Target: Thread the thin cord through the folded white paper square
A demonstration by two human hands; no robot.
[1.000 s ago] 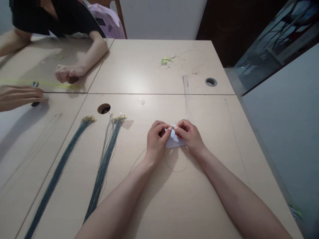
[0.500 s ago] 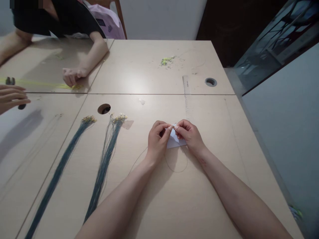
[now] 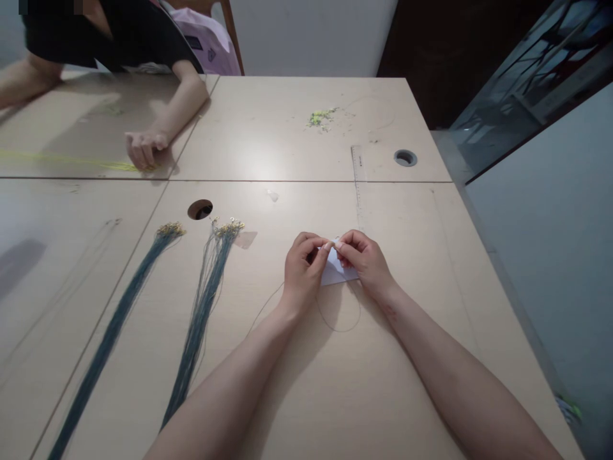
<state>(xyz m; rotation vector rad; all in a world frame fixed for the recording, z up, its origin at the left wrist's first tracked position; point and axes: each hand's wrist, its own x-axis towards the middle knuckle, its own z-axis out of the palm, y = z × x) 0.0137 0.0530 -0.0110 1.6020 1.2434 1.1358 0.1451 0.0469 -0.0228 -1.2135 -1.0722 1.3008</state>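
My left hand and my right hand meet fingertip to fingertip over a small white card on the table. Both are closed in a pinch on a thin dark cord; the part between the fingertips is too small to make out. From under the hands the cord droops in a loop toward me, and a length of it runs out past my left wrist. Left of my hands lie two bundles of blue-green cords, a nearer bundle and a farther bundle, both with gold-coloured metal ends.
A clear ruler lies beyond my hands. Yellow-green scraps are farther back. The table has a cable hole and a grey-ringed hole. Across the table, a person's hand rests on yellow cords.
My hands and the cord look the same. At the left edge, another hand with a dark-handled tool has gone out of view. The person's hand across the table has shifted slightly.
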